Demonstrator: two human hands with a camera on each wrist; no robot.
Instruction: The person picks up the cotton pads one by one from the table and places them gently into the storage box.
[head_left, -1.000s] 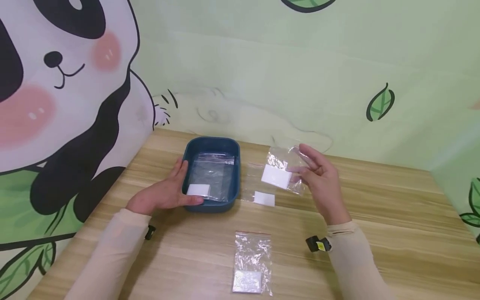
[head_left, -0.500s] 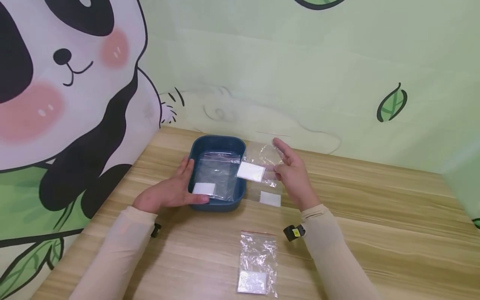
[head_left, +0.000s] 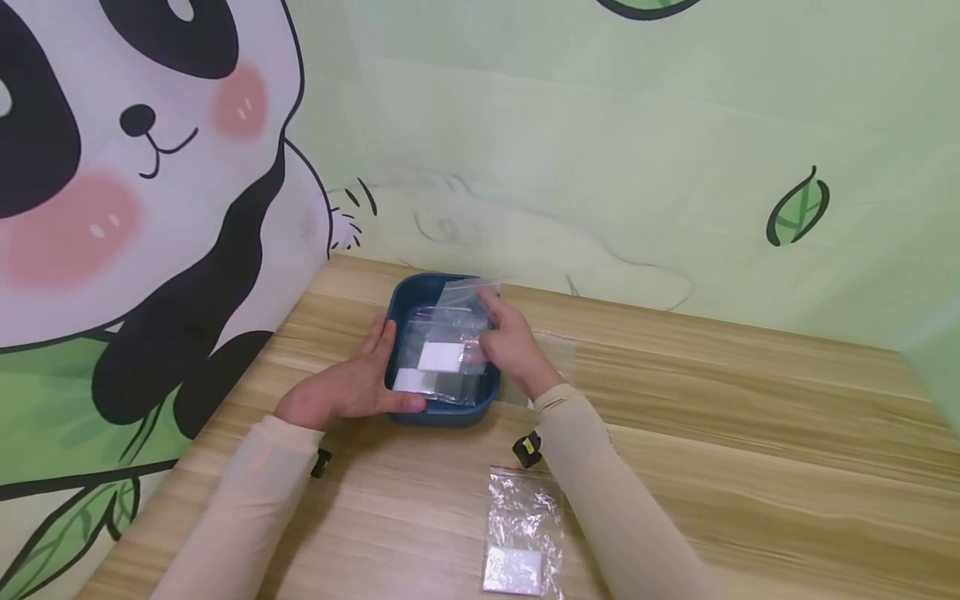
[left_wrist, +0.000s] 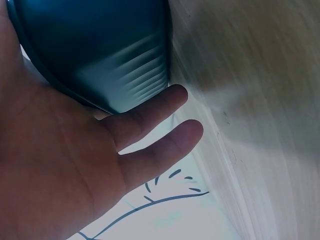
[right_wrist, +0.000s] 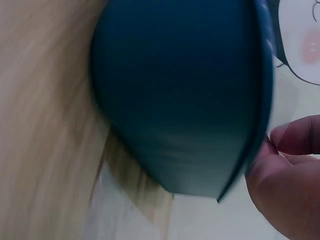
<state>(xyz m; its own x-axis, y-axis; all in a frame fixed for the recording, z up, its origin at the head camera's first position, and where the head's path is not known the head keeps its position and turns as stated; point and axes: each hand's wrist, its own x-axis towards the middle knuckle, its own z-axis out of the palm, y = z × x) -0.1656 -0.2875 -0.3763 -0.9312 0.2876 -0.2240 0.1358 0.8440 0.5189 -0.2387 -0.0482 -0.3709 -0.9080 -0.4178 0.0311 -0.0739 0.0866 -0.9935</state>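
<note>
The bag (head_left: 454, 321), clear and with a white card (head_left: 441, 357) showing low in it, is held at its right edge over the tub (head_left: 448, 416), its top corner reaching past the rim; whether the second bag (head_left: 455, 390) beneath is touched by it cannot be told. It is pinched between the thumb and a finger of the right hand (head_left: 516, 343), whose fingertips are brought together at the tub's right rim, as is seen from the right wrist. By the left hand (head_left: 341, 387) nothing is gripped: its fingers are held straight and apart along the tub's left side, and its thumb is laid across the near rim. In the tub the second bag is laid flat, with a white card of its own. Just right of the tub, a third bag (head_left: 557, 350) is partly hidden by the right hand and sleeve (head_left: 622, 500). Nearer the person, a fourth bag (head_left: 522, 508) (crinkled and shiny, with a reddish line along its top) is laid on the counter (head_left: 750, 400). The wood-grained counter is backed by a pale green wall (head_left: 525, 125), on which a large panda (head_left: 165, 192) and leaves are shown.
</note>
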